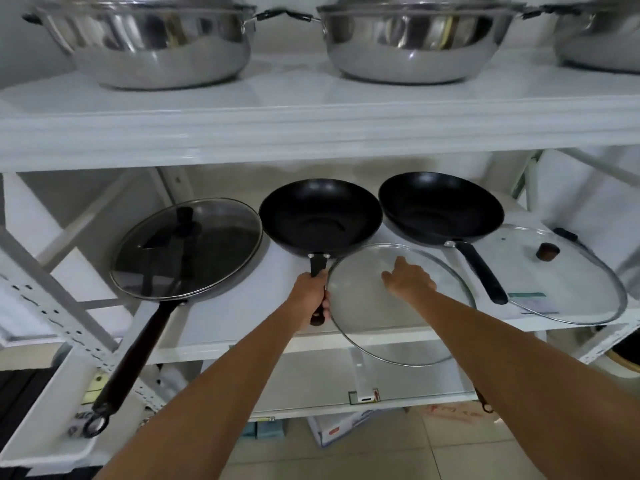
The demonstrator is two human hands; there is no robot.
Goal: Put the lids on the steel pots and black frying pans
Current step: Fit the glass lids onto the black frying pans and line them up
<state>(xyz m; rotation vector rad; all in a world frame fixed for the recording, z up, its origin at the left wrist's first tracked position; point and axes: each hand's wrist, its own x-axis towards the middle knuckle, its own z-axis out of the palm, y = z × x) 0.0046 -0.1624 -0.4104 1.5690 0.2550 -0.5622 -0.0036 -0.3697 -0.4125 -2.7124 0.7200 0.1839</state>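
Observation:
Three black frying pans stand on the lower white shelf (221, 317). The left pan wears a glass lid (187, 247). The middle pan (320, 216) is uncovered, and my left hand (310, 294) grips its black handle. A second glass lid (360, 317) lies in front of it, hanging over the shelf's front edge. My right hand (408, 278) is closed over this lid's middle, hiding the knob. The right pan (440, 207) is uncovered. A third glass lid (554, 282) with a dark knob lies at the far right. Steel pots (149, 39) (419, 39) on the upper shelf carry lids.
The upper shelf's thick white front edge (311, 136) overhangs the pans. The left pan's long handle (135, 355) sticks out past the shelf front. The right pan's handle (483, 271) points forward between the two loose lids. Boxes sit on the tiled floor below.

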